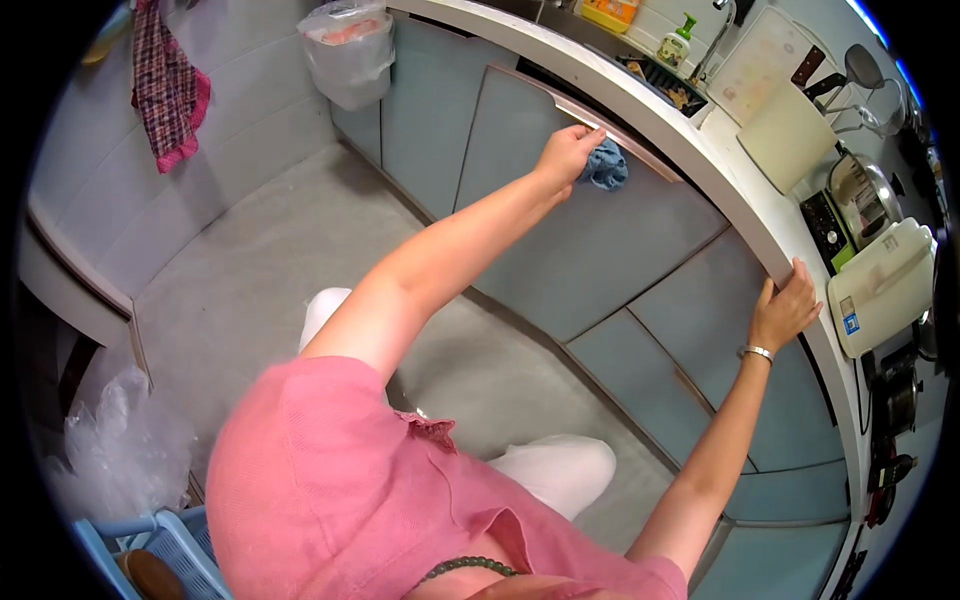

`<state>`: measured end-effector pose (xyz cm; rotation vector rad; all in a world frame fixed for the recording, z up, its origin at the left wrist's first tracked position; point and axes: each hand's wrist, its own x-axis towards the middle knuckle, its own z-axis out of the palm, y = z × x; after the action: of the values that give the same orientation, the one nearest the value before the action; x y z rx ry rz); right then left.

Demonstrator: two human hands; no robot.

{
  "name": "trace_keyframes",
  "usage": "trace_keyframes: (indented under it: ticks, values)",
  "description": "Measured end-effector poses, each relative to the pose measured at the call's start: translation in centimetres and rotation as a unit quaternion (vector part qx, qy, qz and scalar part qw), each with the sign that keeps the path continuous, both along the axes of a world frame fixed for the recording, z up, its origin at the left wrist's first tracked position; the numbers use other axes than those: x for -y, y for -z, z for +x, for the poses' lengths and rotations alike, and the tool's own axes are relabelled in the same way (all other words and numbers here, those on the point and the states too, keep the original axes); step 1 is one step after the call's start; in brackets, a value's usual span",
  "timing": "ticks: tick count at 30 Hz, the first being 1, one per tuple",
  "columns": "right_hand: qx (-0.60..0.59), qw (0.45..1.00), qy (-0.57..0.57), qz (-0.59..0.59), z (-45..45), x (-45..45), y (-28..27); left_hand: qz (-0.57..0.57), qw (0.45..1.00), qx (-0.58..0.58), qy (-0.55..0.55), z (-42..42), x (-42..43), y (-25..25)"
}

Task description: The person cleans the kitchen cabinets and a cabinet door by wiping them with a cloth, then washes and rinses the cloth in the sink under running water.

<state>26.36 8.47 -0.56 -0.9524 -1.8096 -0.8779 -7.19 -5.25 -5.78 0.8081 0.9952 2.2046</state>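
My left hand (570, 158) is closed on a crumpled blue cloth (605, 168), which hangs below the fingers against a grey-blue cabinet door. The thumb side of that hand lies along the light handle strip (640, 150) at the door's upper edge. Farther right, my right hand (785, 305) rests on the rim of the white countertop (735, 195), fingers stretched out and holding nothing. A bracelet (757, 352) circles the right wrist.
A white bin with a bag (347, 60) hangs at the cabinet's left end. On the counter stand a soap bottle (677, 42), a utensil holder (785, 140), a pot (865, 195) and a cream container (885, 285). A blue basket (165, 530) and plastic bag (125, 440) are lower left.
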Motion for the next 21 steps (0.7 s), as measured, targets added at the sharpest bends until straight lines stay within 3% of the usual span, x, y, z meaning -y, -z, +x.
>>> trace_keyframes:
  ticks: [4, 6, 8, 10, 18, 21]
  values:
    - [-0.008, 0.997, -0.074, 0.029, -3.4, 4.1, -0.6, 0.011, 1.000, -0.005, -0.026, 0.9, 0.8, -0.1]
    - [0.036, 0.965, -0.258, 0.016, -6.7, 6.7, -0.4, 0.013, 0.999, -0.007, -0.035, 1.1, 0.8, 0.2]
    - [0.109, 0.939, -0.325, -0.024, -10.4, 8.0, -0.3, 0.012, 0.999, -0.012, -0.044, 1.3, 0.7, 0.4]
    - [0.048, 0.908, -0.406, -0.092, -14.2, 8.5, 0.3, 0.028, 0.998, -0.004, -0.049, 1.5, 0.8, 0.7]
    - [-0.022, 0.894, -0.437, -0.093, -18.7, 7.9, 1.0, 0.012, 0.999, -0.037, -0.032, 3.4, 4.5, 0.6]
    - [-0.033, 0.865, -0.477, -0.150, -18.0, 8.3, 0.8, -0.052, 0.978, -0.203, 0.007, 6.0, 10.2, -0.9]
